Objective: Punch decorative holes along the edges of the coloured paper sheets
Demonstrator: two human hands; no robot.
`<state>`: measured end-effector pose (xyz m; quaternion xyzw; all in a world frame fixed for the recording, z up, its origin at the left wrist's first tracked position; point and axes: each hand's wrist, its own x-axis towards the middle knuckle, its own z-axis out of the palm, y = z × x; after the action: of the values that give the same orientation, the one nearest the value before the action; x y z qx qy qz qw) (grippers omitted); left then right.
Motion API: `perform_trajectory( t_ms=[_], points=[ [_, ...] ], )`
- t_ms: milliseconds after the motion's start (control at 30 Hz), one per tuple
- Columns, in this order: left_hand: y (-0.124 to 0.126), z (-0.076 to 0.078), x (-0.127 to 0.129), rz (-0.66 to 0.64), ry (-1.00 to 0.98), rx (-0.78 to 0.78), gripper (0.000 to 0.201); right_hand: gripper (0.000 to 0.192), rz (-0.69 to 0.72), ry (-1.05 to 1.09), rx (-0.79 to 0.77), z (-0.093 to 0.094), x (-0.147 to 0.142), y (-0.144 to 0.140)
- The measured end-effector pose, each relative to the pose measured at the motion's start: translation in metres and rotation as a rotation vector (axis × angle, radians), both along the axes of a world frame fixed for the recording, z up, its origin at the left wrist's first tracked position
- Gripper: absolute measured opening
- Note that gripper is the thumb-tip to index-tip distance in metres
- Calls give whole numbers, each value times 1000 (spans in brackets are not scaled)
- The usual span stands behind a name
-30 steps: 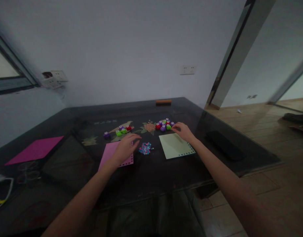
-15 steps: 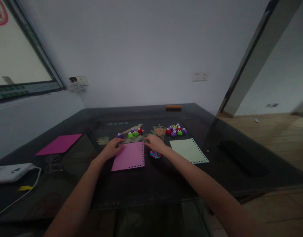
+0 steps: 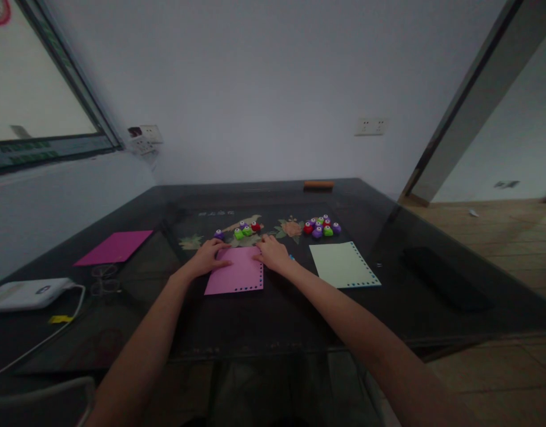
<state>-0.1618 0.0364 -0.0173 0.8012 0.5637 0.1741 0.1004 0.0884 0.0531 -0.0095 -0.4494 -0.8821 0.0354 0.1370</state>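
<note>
A pink sheet of paper (image 3: 236, 274) with punched holes along its right and bottom edges lies on the dark table. My left hand (image 3: 207, 257) rests at its upper left corner, thumb on the paper and fingers extended. My right hand (image 3: 273, 252) touches the upper right corner, its fingers spread over the edge. A small colourful cluster (image 3: 291, 257) is mostly hidden behind my right wrist. Just beyond my hands sit several green, purple and red toy figures with eyes (image 3: 246, 230). A pale green punched sheet (image 3: 344, 265) lies right of my right forearm.
More eyed toy figures (image 3: 321, 228) are grouped behind the pale sheet. A magenta sheet (image 3: 115, 248), glasses (image 3: 104, 279) and a white device with a cable (image 3: 28, 295) lie left. A brown cylinder (image 3: 318, 185) is at the back, a dark flat object (image 3: 444, 279) at right.
My right hand has come down onto the paper's right corner, and the colourful cluster beside it is now mostly covered. My left thumb reaches farther over the sheet. The view has shifted slightly.
</note>
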Motion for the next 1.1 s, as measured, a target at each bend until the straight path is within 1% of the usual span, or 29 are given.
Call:
perform_trajectory(
  t_ms=[200,333,500,667,800,933,1033,1100],
  points=[
    [0,-1,0,-7,45,4,58,33,-15,89,1,1,0,-1],
    [-1,0,0,7,58,14,57,25,-38,143,16,3,0,0],
    [-1,1,1,9,63,36,54,9,-101,165,-9,4,0,3],
    [-3,5,6,24,12,48,49,14,-133,201,-85,3,0,5],
    [-6,11,7,66,-113,19,41,14,-158,287,-160,1,-1,8],
    [-10,20,6,222,-268,-5,42,10,-124,506,-252,-2,-2,13],
    [-14,29,8,323,-510,-63,45,7,-91,684,-334,-2,-1,19],
    [-17,34,12,352,-704,-116,46,8,-72,783,-385,1,3,22]
  ],
)
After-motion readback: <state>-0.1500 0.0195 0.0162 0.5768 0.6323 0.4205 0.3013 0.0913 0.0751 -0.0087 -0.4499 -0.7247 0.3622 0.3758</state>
